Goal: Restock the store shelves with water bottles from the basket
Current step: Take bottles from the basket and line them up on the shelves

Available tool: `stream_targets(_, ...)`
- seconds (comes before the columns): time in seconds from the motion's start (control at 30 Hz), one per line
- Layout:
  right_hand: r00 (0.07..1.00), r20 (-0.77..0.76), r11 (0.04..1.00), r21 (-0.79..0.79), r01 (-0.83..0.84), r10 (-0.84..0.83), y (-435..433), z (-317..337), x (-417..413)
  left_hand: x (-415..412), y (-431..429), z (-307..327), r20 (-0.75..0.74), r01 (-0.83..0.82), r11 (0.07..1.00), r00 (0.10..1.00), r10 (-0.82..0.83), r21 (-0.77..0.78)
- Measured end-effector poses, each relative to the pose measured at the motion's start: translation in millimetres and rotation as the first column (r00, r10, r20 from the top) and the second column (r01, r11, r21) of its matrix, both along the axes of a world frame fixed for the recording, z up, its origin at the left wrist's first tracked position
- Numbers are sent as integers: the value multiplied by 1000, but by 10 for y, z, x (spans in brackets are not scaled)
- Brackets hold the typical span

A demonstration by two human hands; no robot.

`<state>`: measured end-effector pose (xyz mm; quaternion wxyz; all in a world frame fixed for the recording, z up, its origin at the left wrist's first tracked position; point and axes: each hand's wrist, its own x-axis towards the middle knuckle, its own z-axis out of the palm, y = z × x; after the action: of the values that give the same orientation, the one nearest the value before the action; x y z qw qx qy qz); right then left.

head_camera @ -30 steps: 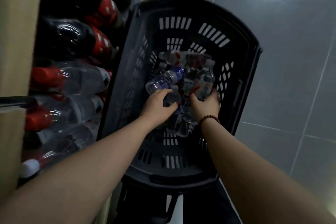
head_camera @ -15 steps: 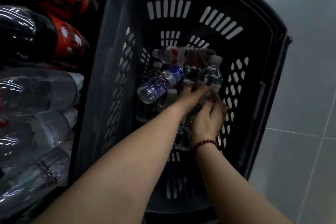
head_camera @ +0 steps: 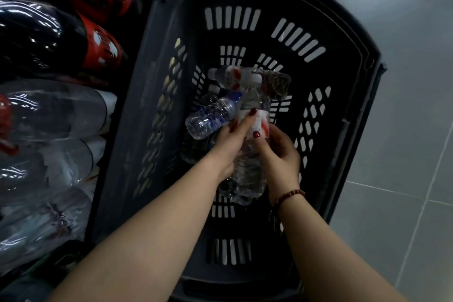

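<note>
A black slotted basket [head_camera: 355, 61] stands on the floor beside the shelves and holds several small water bottles. My left hand [head_camera: 230, 144] grips a small bottle with a blue cap and blue label [head_camera: 208, 119], which lies tilted to the left; its fingers also rest on a taller clear bottle with a red-and-white label [head_camera: 250, 169]. My right hand [head_camera: 282, 154] is closed on that taller bottle from the right and holds it above the basket's floor. Another red-and-white labelled bottle [head_camera: 232, 76] lies at the back of the basket, with more partly hidden under my hands.
The shelves at the left hold large clear water bottles [head_camera: 49, 110] lying on their sides, with dark soda bottles with red labels [head_camera: 98, 41] above them. Grey floor tiles [head_camera: 404, 130] lie to the right of the basket.
The view has moved closer to the basket. My right hand has lifted the red-and-white labelled bottle out of the pile, and my left hand, still holding the blue bottle, has closed its fingers onto it.
</note>
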<state>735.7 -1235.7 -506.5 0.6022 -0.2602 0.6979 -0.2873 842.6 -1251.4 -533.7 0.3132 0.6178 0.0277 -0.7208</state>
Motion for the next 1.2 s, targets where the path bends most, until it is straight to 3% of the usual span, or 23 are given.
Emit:
stream_targets(0.17, 992, 51, 993, 14, -118, 117, -195, 81, 34, 149, 174, 178, -23, -105, 994, 994, 105, 0)
stream_targets(0.3, 963, -76, 966, -15, -259, 257, -711, -3, 165, 269, 312, 208, -81, -175, 984, 981, 176, 22)
stream_targets(0.43, 863, -188, 880, 6, -476, 468, -1287, -185, 373, 385, 449, 147, -76, -176, 982, 981, 180, 62)
stream_targets(0.6, 481, -504, 605, 109, -789, 718, -1728, -586, 427, 510, 551, -47, 85, -128, 979, 990, 116, 159)
stream_targets(0.7, 166, -540, 365, 285, -886, 825, -1877, -834, 406, 549, 606, -171, 93, -96, 981, 992, 81, 166)
stream_targets(0.77, -81, -513, 171, 425, -889, 855, -1900, -972, 453, 549, 652, -251, 104, -67, 984, 993, 50, 165)
stream_targets(0.8, -178, -510, 121, 499, -858, 842, -1899, -1024, 481, 536, 670, -287, 104, -64, 983, 993, 46, 172)
stream_targets(0.87, -306, -557, 107, 588, -802, 772, -1859, -1087, 533, 499, 692, -347, 92, -71, 983, 994, 55, 172)
stream_targets(1.03, -294, -637, 148, 546, -825, 712, -1787, -1054, 518, 432, 689, -373, 94, -106, 984, 991, 93, 146)
stream_targets(1.13, -156, -568, 223, 539, -812, 808, -1797, -936, 438, 460, 713, -310, 74, -90, 983, 994, 79, 158)
stream_targets(1.2, 18, -469, 261, 459, -849, 883, -1764, -807, 409, 487, 695, -238, 68, -63, 985, 996, 53, 162)
